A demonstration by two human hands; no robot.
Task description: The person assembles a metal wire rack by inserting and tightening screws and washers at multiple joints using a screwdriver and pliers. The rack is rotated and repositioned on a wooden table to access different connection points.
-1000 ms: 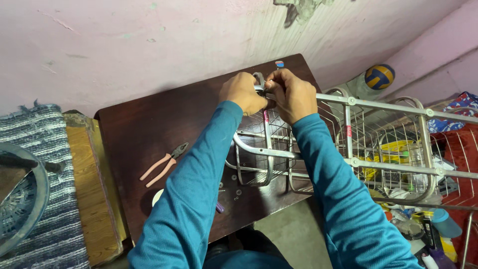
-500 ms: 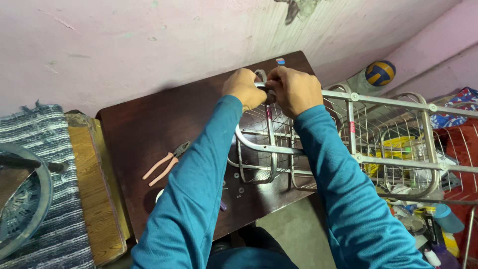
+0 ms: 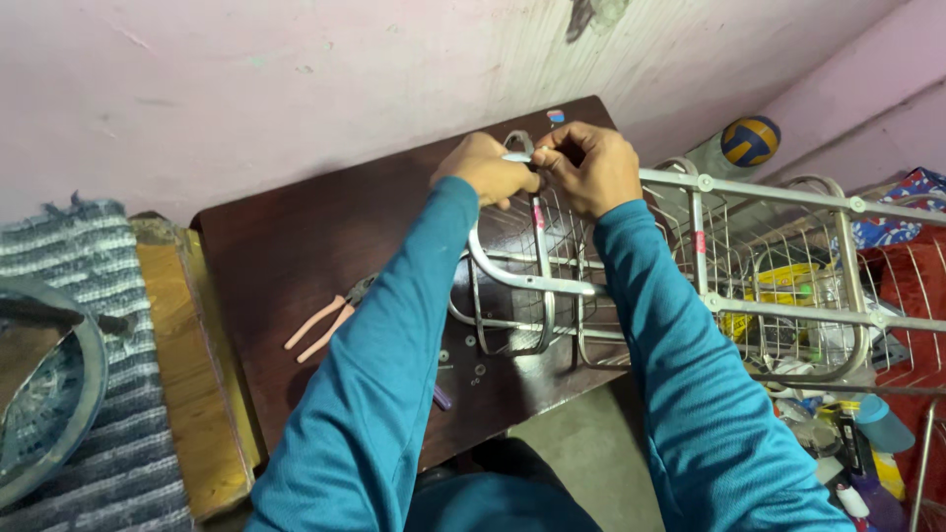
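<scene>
Up at the far edge of the dark wooden table [image 3: 296,246], both hands meet on the end of a metal wire rack [image 3: 611,266]. The left hand [image 3: 485,169] is curled nearly closed, its fingers pinched around the top of the rack's tubular frame. The right hand [image 3: 593,167] is likewise curled, fingertips pressed onto the same spot, touching the left hand; whatever small part sits between them is hidden.

The rack lies on its side, its long axis running from the table's far right corner out past the right edge, over cluttered goods on the floor. A small pink label [image 3: 538,217] wraps an upright bar just below the hands, and a red one [image 3: 701,242] marks a bar further right. A red-and-blue sticker [image 3: 555,116] sits at the table's far right corner.

Pink-handled pliers [image 3: 330,317] lie near the table's left part, jaws pointing toward the rack. Small washers [image 3: 471,357] lie scattered near the front edge. A blue-and-yellow ball [image 3: 748,141] rests by the wall beyond the rack.
</scene>
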